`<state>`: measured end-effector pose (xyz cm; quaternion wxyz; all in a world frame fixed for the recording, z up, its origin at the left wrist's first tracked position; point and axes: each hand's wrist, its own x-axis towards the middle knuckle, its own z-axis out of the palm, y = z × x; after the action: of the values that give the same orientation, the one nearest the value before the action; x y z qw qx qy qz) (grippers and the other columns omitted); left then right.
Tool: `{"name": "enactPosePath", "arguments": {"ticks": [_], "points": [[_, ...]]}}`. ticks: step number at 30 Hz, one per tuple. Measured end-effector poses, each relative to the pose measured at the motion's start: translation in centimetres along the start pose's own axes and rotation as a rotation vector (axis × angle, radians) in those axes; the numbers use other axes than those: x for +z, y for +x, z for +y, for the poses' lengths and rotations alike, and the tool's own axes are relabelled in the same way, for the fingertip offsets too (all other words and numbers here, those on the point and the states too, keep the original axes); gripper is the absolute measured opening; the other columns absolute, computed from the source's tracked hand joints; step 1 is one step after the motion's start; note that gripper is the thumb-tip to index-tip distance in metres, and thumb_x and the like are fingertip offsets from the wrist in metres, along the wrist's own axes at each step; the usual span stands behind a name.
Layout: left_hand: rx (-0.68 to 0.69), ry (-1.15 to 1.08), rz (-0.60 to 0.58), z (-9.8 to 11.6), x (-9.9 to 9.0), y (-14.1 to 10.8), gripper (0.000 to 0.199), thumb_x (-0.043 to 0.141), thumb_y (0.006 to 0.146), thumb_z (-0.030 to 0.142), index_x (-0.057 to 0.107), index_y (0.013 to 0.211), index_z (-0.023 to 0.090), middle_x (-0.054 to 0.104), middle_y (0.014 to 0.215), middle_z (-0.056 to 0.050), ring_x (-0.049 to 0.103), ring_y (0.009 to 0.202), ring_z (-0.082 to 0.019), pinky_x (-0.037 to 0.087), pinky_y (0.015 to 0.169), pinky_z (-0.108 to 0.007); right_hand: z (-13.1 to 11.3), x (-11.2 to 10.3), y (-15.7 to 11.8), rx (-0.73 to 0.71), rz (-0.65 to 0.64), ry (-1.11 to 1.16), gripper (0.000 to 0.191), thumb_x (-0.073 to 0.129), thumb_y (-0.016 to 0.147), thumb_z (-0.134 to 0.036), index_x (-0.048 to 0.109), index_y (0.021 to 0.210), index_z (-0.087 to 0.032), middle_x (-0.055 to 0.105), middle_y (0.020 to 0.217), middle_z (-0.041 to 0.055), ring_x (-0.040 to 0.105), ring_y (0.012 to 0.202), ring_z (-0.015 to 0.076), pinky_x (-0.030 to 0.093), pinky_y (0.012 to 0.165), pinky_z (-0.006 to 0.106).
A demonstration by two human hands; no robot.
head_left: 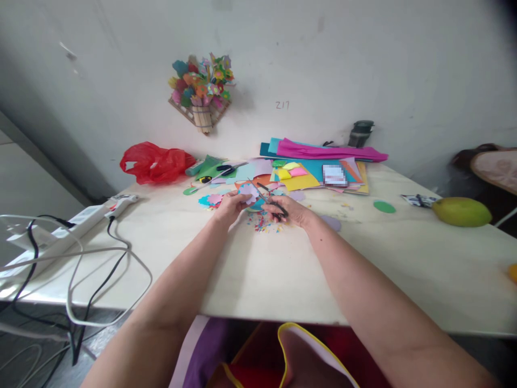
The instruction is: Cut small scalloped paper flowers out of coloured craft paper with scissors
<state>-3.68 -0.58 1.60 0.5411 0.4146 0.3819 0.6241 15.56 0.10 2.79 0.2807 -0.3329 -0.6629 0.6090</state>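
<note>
Holding paper and blades over the middle of the worktop [274,275], well in from its front edge: two bare hands, close together. Left hand [230,207]: fingers closed in a pinch on a lilac scalloped paper piece [247,191], raised toward the back edge side. Right hand [294,209]: curled around the black handles of a pair of scissors [278,208], blades parted and pointing at the lilac piece; whether they touch it, cannot tell. Beneath and just in front of the hands, a scatter of small coloured scraps [264,225]. Beside the left hand, toward the left edge, blue [204,201] and pink [215,200] scalloped cutouts, overlapping. Along the back edge: bunched red plastic bag [157,164] near the back left corner; coloured sheets [305,181] right of centre, small bright packets on them. Toward the right edge, green paper disc [384,207] and yellow-green fruit [461,212]. White power strip [86,218] along the left edge.
</note>
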Motion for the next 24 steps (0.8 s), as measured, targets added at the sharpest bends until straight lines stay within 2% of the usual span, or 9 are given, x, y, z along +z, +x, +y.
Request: {"name": "enactPosePath", "arguments": {"ticks": [9, 17, 24], "points": [[-0.006, 0.015, -0.024, 0.13, 0.04, -0.12, 0.018, 0.075, 0.054, 0.016, 0.069, 0.07, 0.011, 0.07, 0.071, -0.005, 0.066, 0.066, -0.015, 0.054, 0.068, -0.026, 0.11, -0.04, 0.03, -0.004, 0.005, 0.0, 0.024, 0.07, 0.074, -0.032, 0.053, 0.074, -0.014, 0.058, 0.053, -0.0023, 0.046, 0.037, 0.0036, 0.025, 0.03, 0.013], [-0.013, 0.024, 0.0, 0.19, 0.13, -0.08, 0.016, 0.073, 0.055, 0.015, 0.069, 0.07, 0.011, 0.07, 0.071, -0.005, 0.065, 0.065, -0.014, 0.054, 0.07, -0.027, 0.1, -0.01, -0.01, 0.008, 0.025, -0.012, 0.027, 0.073, 0.07, -0.033, 0.053, 0.073, -0.015, 0.056, 0.051, -0.004, 0.045, 0.036, 0.0037, 0.024, 0.03, 0.014], [-0.022, 0.012, -0.009, 0.19, 0.08, -0.08, 0.018, 0.073, 0.054, 0.014, 0.069, 0.072, 0.01, 0.07, 0.073, -0.006, 0.065, 0.066, -0.014, 0.054, 0.069, -0.026, 0.14, -0.02, 0.09, 0.037, 0.031, 0.008, 0.027, 0.075, 0.068, -0.032, 0.054, 0.073, -0.016, 0.055, 0.051, -0.0046, 0.044, 0.037, 0.0034, 0.029, 0.033, 0.013]]}}
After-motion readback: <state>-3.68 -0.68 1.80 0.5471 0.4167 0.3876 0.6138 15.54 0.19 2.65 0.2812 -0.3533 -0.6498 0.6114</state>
